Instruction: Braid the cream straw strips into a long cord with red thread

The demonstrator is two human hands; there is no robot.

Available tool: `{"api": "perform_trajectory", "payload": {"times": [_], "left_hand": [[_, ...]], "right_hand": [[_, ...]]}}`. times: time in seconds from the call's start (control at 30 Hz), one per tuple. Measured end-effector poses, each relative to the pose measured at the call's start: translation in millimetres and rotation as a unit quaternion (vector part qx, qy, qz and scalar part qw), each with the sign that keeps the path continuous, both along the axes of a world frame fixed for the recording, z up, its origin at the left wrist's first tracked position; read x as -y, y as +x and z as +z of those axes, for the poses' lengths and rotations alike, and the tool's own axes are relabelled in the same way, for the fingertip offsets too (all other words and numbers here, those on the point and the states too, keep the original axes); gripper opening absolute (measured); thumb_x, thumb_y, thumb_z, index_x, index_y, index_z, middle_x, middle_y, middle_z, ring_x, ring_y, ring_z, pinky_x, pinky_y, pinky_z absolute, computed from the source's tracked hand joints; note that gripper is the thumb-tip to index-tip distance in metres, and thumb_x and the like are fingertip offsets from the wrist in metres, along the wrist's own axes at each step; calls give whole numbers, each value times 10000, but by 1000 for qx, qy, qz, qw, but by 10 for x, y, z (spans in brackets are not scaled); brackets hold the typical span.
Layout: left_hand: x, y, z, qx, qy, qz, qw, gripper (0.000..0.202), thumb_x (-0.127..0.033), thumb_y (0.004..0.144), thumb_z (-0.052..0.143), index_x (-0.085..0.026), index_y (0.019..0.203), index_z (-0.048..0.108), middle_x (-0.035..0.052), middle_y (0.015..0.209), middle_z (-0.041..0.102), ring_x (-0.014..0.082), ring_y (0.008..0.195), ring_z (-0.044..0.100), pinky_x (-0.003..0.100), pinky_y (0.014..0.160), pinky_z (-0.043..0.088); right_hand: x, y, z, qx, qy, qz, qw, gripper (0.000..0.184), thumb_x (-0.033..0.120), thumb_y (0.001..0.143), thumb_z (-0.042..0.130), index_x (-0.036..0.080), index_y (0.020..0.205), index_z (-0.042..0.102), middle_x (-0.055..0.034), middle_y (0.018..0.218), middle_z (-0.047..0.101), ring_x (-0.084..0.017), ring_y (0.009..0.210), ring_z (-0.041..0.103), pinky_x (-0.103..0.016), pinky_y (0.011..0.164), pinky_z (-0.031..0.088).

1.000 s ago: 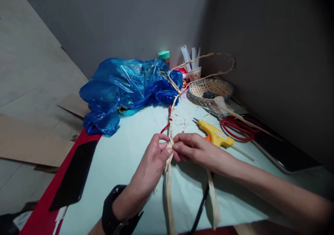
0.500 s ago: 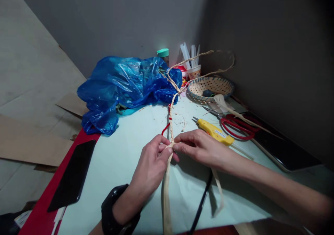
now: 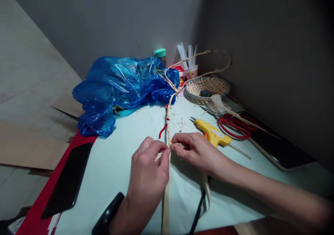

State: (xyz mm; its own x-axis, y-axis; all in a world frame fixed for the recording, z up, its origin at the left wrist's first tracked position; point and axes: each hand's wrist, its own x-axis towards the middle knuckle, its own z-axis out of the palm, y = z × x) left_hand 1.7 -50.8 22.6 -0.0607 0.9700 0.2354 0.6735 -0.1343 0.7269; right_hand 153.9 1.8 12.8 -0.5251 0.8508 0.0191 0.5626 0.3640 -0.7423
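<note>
A pale braided cord (image 3: 168, 122) runs away from me down the middle of the table, with a red tie (image 3: 163, 131) around it. At its near end my left hand (image 3: 151, 160) pinches a flat pale strand between thumb and fingers. Opposite it, my right hand (image 3: 191, 148) pinches another strand (image 3: 206, 186), whose tail hangs below the palm. A third loose strand (image 3: 166, 207) drops from the braid toward the table's front edge. Fingertips of both hands nearly meet at the braid's end.
A blue plastic bag (image 3: 125, 81) lies at the back left. To the right are a yellow glue gun (image 3: 212, 132), red-handled scissors (image 3: 232, 127), a woven basket (image 3: 193, 92) and a dark tablet (image 3: 281, 148). A black phone (image 3: 69, 179) rests at the left edge; a cup of sticks (image 3: 191, 71) stands behind.
My left hand has rolled over, back upward, and drawn a strand to the left. My right hand stays by the braid's end with a strand. The view has shifted slightly.
</note>
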Motion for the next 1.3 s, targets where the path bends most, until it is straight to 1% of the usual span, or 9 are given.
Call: {"api": "perform_trajectory", "payload": {"times": [0.2,0.43,0.6,0.77,0.87,0.97,1.07,1.2,1.3], "left_hand": [[54,102,-45,150,-88,9,985,69,-246,795,624,-188,765,645,22,763,634,142,704,576,257,670,436],[63,68,-55,490,-294,26,820,265,-295,731,711,-174,879,527,-104,500,381,18,376,220,149,348,182],[137,113,-63,374,-250,23,893,189,-329,785,651,-156,830,591,-65,437,434,59,364,371,174,370,306],[195,144,-116,76,-94,-28,992,187,-246,860,537,-177,942,689,63,682,639,171,599,591,292,604,485],[239,153,-198,-125,6,-79,989,345,-100,852,412,-138,1045,695,160,850,681,254,743,635,369,679,491],[283,175,-241,-223,1,-98,970,455,-31,801,359,-74,1143,656,223,897,678,304,748,642,387,613,480],[296,153,-160,-203,-27,-118,972,408,-62,809,422,-113,1131,668,201,914,682,295,760,640,372,630,469],[188,15,55,-54,-46,-77,994,167,-250,852,553,-217,776,698,72,808,656,215,787,610,312,723,439],[15,-50,96,137,-116,-28,983,123,-304,838,591,-201,900,620,51,908,639,170,808,594,283,768,433]], "right_hand": [[38,-13,-1,-1,-5,-17,1000,220,255,869,463,175,671,517,39,571,484,-84,543,401,-225,512,244],[26,19,-3,-29,-11,-12,999,219,234,870,453,169,722,601,21,604,565,-87,554,453,-218,530,268],[27,1,-21,-24,7,-13,1000,221,209,850,460,161,668,576,21,578,546,-88,545,439,-228,530,252],[-4,25,-28,-43,-21,4,999,253,244,868,457,156,694,619,23,582,503,-100,574,425,-236,529,249],[-15,45,-24,-61,-44,29,997,290,247,889,435,156,660,587,33,546,442,-98,556,398,-240,525,248],[-5,50,-31,-71,-57,43,995,294,257,905,423,157,681,586,24,583,498,-105,585,440,-241,538,270],[21,52,-38,-56,-40,29,997,270,256,899,436,160,693,581,13,628,552,-112,611,470,-243,551,283],[61,66,-5,-59,-38,22,997,237,209,895,425,167,722,582,3,692,621,-118,645,524,-236,591,322],[75,75,28,-74,-36,23,996,220,200,898,425,173,766,599,0,740,651,-125,677,556,-234,612,342]]}}
